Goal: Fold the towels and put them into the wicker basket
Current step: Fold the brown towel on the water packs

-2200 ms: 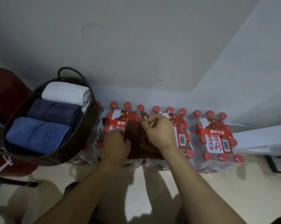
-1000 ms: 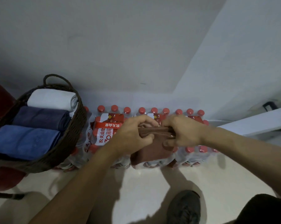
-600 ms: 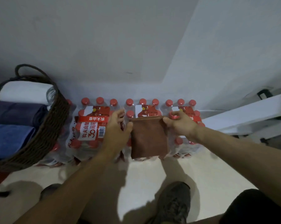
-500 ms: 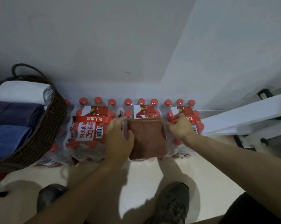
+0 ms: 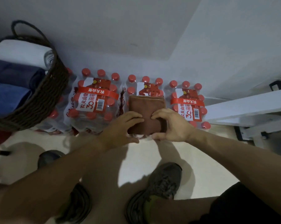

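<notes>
Head view: I look down at three shrink-wrapped packs of red-capped water bottles standing in a row against a grey wall.
Brown towel: folded to a rectangle, lying flat on top of the middle bottle pack; its far edge shows stacked fold layers.
My left hand: fingers straight and close together, laid on the towel's near left part; thumb stretched along the near edge below it.
My right hand: fingers straight and together, tips resting on the towel just beside my left fingertips; thumb lies under the towel's near right corner. Whether that thumb presses the cloth I cannot tell.
Wicker basket: dark brown weave with a loop handle, at far left, touching the left bottle pack.
Basket contents: a white rolled towel farthest from me, a navy towel in the middle, a blue towel nearest.
Labels: red bands on the left pack and the right bottle pack carry white Chinese characters, seen upside down, reading 农夫山泉; below them a large red "30" with 周年, and a barcode. The smaller print is too small to read.
Floor: pale tiles; my two dark shoes, the right shoe plainly shown.
Right edge: white frame bars.
</notes>
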Demonstrator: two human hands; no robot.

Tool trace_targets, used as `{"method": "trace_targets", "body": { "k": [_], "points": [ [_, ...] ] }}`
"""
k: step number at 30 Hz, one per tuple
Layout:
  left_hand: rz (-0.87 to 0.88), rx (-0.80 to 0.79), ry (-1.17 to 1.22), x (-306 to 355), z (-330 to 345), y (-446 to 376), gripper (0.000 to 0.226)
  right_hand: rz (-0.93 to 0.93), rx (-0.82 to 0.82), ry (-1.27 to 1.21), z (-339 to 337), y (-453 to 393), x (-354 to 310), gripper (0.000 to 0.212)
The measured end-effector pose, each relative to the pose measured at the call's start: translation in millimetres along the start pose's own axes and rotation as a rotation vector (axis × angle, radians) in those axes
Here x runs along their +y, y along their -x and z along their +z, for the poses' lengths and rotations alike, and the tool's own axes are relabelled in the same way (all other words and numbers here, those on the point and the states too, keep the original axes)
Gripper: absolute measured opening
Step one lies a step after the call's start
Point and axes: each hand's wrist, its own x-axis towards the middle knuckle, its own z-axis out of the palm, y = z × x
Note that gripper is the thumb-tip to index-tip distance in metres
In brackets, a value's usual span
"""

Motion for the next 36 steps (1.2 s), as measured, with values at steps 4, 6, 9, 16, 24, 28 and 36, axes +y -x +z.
{"method": "trace_targets", "body": {
  "k": [4, 6, 9, 16, 24, 28, 36],
  "points": [
    [0.027, 0.085, 0.04, 3.8, -1.0, -3.4, 0.055, 0.049, -0.024, -0.069, -3.0, 7.6, 1.0, 0.086],
    [-0.041, 0.189, 0.177, 10.4, -4.6, -7.6, 0.038, 0.061, -0.045, -0.087, -2.8, 9.1, -0.2, 0.094],
    [-0.205, 0.18, 0.316, 18.4, -23.0, -19.7, 0.019, 0.071, -0.058, -0.041, -3.4, 8.7, -1.9, 0.095],
    [-0.36, 0.06, 0.414, 23.7, -30.3, -27.1, 0.033, 0.158, 0.078, -0.152, -5.7, -3.0, -7.0, 0.035],
    [-0.516, 0.241, 0.453, 28.8, -29.8, -37.9, 0.019, 0.436, 0.071, -0.722, -17.6, -14.1, 3.2, 0.022],
    [-0.595, 0.287, 0.398, 31.3, -22.8, -42.2, 0.03, 0.456, 0.005, -0.808, -15.5, -14.9, 4.9, 0.043],
    [-0.66, 0.433, 0.233, 38.4, -10.3, -46.9, 0.021, 0.585, 0.238, -0.899, -6.1, -20.4, 2.3, 0.012]
  ]
}}
